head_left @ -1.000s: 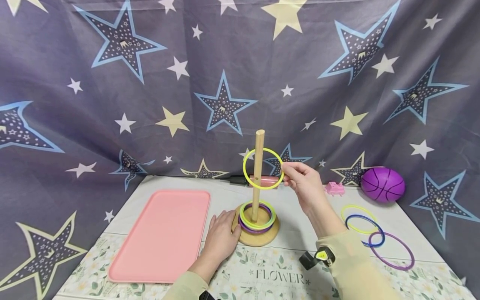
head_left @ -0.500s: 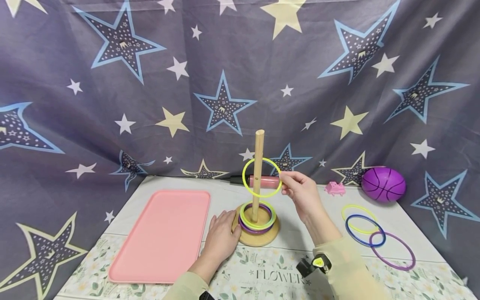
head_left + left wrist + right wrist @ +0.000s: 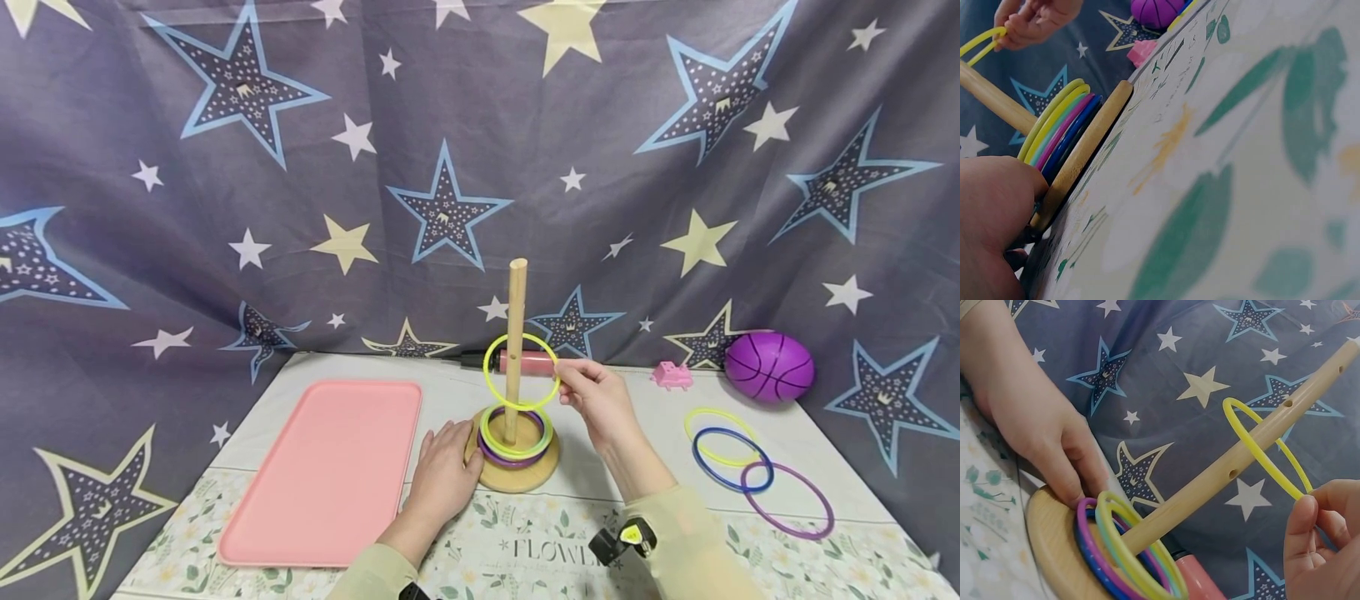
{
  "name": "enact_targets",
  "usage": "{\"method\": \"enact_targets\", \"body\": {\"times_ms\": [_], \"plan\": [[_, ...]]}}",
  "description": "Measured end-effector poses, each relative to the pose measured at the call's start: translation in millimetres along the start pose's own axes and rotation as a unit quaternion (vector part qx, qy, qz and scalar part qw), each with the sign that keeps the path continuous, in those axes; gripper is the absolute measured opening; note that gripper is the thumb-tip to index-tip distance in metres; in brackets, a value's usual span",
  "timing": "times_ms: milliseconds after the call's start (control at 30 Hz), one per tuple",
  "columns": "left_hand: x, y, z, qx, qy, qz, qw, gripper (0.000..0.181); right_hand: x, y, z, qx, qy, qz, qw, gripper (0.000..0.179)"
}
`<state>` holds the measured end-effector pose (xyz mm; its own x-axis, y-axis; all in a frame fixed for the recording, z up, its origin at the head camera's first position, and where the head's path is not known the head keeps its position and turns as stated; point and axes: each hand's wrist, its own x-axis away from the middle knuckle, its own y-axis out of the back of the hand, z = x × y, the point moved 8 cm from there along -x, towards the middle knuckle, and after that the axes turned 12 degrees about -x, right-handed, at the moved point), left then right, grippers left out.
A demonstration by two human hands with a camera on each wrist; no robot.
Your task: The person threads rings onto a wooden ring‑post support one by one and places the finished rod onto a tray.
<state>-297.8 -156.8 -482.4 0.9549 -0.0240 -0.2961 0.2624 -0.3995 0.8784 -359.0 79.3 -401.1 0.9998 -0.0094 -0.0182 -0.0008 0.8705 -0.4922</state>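
My right hand (image 3: 597,403) pinches a yellow ring (image 3: 487,385) by its right side. That ring encircles the upright wooden peg (image 3: 1254,449), partway up and apart from the stack below. Several rings (image 3: 1088,550) in yellow, teal, purple and blue lie stacked round the foot of the peg. The round wooden base (image 3: 517,477) stands on the table. My left hand (image 3: 444,469) rests against the base's left edge, its fingers fairly straight and its thumb touching the wood. In the left wrist view, the left hand (image 3: 994,219) partly hides the stack and base.
Left of the stand lies a pink tray (image 3: 322,475). On the right are loose yellow, blue (image 3: 701,464) and purple (image 3: 806,533) rings, a small pink toy (image 3: 672,376) and a purple ball (image 3: 769,367). A pink-and-black pump (image 3: 536,363) lies behind the peg, before a star-patterned curtain (image 3: 300,208).
My right hand has moved down, lowering the yellow ring along the peg towards the stack. The left hand has stayed at the base.
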Motion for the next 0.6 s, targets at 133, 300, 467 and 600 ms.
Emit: {"method": "enact_targets", "body": {"times_ms": [133, 300, 467, 600], "plan": [[-0.2, 0.0, 0.3, -0.002, -0.004, -0.003, 1.0000, 0.053, 0.2, 4.7, -7.9, 0.008, -0.005, -0.006, 0.9999, 0.015], [-0.2, -1.2, 0.8, -0.003, -0.004, 0.000, 1.0000, 0.054, 0.8, 10.6, -18.2, 0.010, -0.010, -0.011, 0.9998, 0.009], [-0.2, -2.2, 0.6, -0.006, -0.002, 0.004, 1.0000, 0.055, -1.2, 15.7, -31.1, 0.004, -0.021, -0.015, 0.9997, 0.015], [-0.6, -2.9, 1.0, -0.008, 0.000, 0.007, 0.9999, 0.055, -2.6, 19.7, -38.6, 0.008, -0.024, -0.020, 0.9995, 0.020]]}}
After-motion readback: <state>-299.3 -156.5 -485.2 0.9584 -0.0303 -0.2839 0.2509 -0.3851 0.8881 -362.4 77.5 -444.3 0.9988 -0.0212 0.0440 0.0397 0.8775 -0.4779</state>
